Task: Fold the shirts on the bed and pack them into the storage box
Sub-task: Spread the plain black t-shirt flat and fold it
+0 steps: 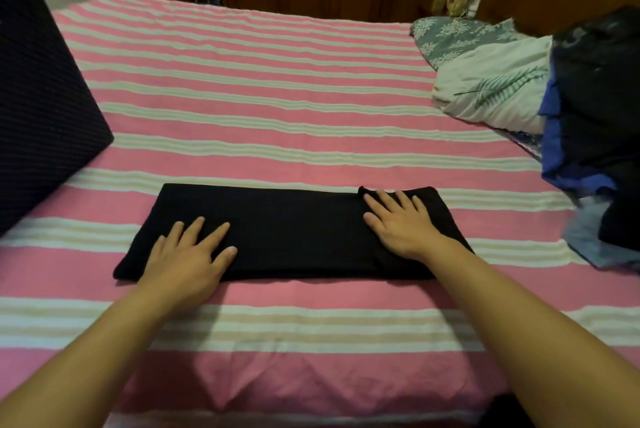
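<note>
A black shirt (294,233), folded into a long flat band, lies crosswise on the near half of the bed (259,88), its long edges running left to right. The left hand (194,254) lies flat on the shirt's left part, fingers straight and spread, palm down, holding nothing. The right hand (398,223) presses flat on the right part in the same way, fingers spread and pointing toward the far edge, where a small fold of cloth stands up just beside the fingertips. Both forearms reach in from the near edge of the bed.

The striped pink and white cover lies bare on all sides of the shirt, with wide open room beyond it toward the far edge. At the left a dark storage box (41,88) stands on the bed, near the shirt's left end but apart from it. At the right edge sits a pile of dark and blue clothes (595,129), well apart from the shirt. Behind that pile lie a white leaf-print pillow (491,84) and a grey flowered cloth (450,36).
</note>
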`<action>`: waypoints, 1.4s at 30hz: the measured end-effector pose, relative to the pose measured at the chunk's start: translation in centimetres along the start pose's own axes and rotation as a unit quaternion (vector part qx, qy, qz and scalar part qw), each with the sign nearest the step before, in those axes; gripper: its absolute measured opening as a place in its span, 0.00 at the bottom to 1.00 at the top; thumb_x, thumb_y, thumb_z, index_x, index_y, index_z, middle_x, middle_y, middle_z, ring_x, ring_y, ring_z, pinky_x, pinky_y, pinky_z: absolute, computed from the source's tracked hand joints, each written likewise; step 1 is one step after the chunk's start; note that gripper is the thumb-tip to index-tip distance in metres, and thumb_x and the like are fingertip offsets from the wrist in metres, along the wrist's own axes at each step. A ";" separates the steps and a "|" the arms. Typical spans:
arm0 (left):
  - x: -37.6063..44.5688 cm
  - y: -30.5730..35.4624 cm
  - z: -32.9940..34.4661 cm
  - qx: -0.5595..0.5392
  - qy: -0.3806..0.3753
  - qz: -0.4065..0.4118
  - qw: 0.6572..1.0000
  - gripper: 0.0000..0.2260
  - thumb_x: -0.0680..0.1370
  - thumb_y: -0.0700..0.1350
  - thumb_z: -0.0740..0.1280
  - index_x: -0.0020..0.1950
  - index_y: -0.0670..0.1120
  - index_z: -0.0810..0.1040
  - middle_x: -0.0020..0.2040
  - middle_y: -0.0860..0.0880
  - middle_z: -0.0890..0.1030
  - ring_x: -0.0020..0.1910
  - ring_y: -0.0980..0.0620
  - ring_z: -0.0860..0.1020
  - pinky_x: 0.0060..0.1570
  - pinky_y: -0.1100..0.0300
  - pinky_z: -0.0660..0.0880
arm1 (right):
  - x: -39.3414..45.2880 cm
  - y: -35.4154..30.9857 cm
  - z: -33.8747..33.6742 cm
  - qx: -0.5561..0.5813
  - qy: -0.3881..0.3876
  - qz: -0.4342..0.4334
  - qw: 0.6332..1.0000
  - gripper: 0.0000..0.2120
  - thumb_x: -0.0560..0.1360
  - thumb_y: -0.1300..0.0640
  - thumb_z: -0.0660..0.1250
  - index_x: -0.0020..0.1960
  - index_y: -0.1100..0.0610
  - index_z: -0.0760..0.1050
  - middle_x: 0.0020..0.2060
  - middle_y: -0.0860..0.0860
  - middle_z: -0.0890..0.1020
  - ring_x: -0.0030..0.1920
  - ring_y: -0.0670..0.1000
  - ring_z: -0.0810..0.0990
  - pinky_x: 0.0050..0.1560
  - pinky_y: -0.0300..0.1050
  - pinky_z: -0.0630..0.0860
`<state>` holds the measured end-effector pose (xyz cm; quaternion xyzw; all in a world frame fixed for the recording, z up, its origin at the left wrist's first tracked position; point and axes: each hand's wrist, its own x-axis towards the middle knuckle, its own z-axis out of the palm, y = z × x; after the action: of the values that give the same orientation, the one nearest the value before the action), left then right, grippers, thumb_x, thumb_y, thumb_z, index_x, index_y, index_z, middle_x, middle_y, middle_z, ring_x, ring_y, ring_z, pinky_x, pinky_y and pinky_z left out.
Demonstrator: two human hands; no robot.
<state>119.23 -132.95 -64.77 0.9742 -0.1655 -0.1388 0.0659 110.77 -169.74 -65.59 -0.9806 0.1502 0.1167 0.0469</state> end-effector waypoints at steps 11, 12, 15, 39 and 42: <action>3.1 -4.4 -5.8 -0.104 0.055 -0.220 0.968 0.25 0.82 0.57 0.63 0.64 0.35 0.78 0.63 0.35 0.79 0.61 0.35 0.77 0.58 0.49 0.73 | -0.7 -0.6 1.6 -0.030 0.071 -0.084 0.993 0.40 0.72 0.31 0.27 0.82 0.42 0.43 0.81 0.40 0.43 0.81 0.46 0.42 0.80 0.52 0.40; 3.4 -4.2 -6.7 -0.131 0.025 -0.227 0.965 0.24 0.82 0.55 0.66 0.64 0.35 0.78 0.64 0.35 0.79 0.61 0.37 0.78 0.58 0.50 0.73 | -0.7 -0.6 1.7 -0.023 0.079 -0.085 0.993 0.40 0.72 0.31 0.28 0.82 0.42 0.45 0.81 0.40 0.45 0.81 0.46 0.43 0.80 0.51 0.41; 4.4 -3.9 -8.8 -0.267 -0.045 -0.232 0.934 0.16 0.80 0.44 0.69 0.62 0.33 0.78 0.55 0.35 0.83 0.50 0.39 0.82 0.52 0.47 0.79 | -1.0 -0.1 1.7 0.053 0.122 -0.090 0.987 0.39 0.75 0.27 0.35 0.81 0.43 0.52 0.81 0.41 0.53 0.80 0.45 0.51 0.80 0.49 0.47; 4.4 12.5 2.6 0.108 0.000 0.178 0.978 0.35 0.75 0.71 0.34 0.82 0.64 0.41 0.84 0.52 0.42 0.82 0.45 0.40 0.79 0.43 0.40 | -1.4 0.9 0.1 0.128 0.189 -0.085 0.970 0.27 0.83 0.40 0.45 0.80 0.46 0.58 0.79 0.47 0.59 0.79 0.54 0.53 0.79 0.54 0.49; 4.6 13.0 3.6 0.119 0.003 0.174 0.977 0.30 0.79 0.70 0.39 0.80 0.66 0.37 0.83 0.51 0.39 0.82 0.44 0.36 0.78 0.41 0.37 | -0.3 0.8 0.0 0.018 0.068 -0.077 0.995 0.29 0.83 0.37 0.40 0.82 0.43 0.43 0.82 0.45 0.44 0.81 0.55 0.39 0.79 0.58 0.37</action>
<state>118.40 -146.94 -67.06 0.9317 -0.3479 -0.1011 -0.0272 110.30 -170.39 -65.55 -0.9939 0.0789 0.0428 0.0634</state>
